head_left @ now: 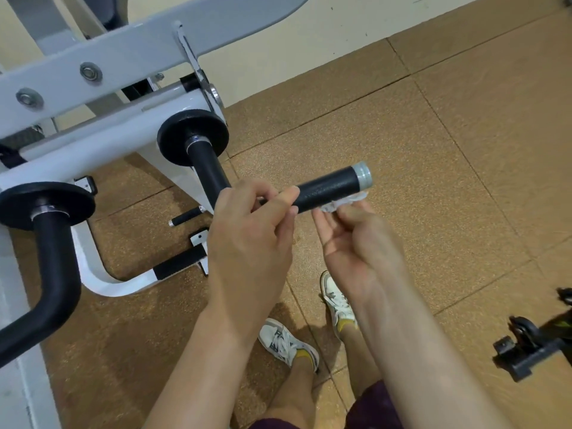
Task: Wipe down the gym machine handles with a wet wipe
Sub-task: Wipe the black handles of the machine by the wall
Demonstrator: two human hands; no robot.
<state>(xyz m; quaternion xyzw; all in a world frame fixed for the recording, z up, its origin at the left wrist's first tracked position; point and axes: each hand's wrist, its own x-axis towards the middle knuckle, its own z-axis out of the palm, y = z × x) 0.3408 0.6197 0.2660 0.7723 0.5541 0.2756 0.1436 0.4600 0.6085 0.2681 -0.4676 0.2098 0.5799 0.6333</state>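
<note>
Rubber floor [433,150] underlies the stiff handle [328,188], gripped mid-bar by the left hand [247,233] while the right hand [356,243] pinches the soft, limp wipe [343,205] beneath its end.

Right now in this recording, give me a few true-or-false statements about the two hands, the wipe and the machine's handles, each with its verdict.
1. The left hand grips the black textured handle with the grey end cap. True.
2. The right hand holds the crumpled white wet wipe on top of that handle. False: the wipe is against its underside, near the grey cap.
3. A hand rests on the second black curved handle at the lower left. False: neither hand touches it.
4. The person wears white sneakers and stands on a brown tiled floor. True.
</note>
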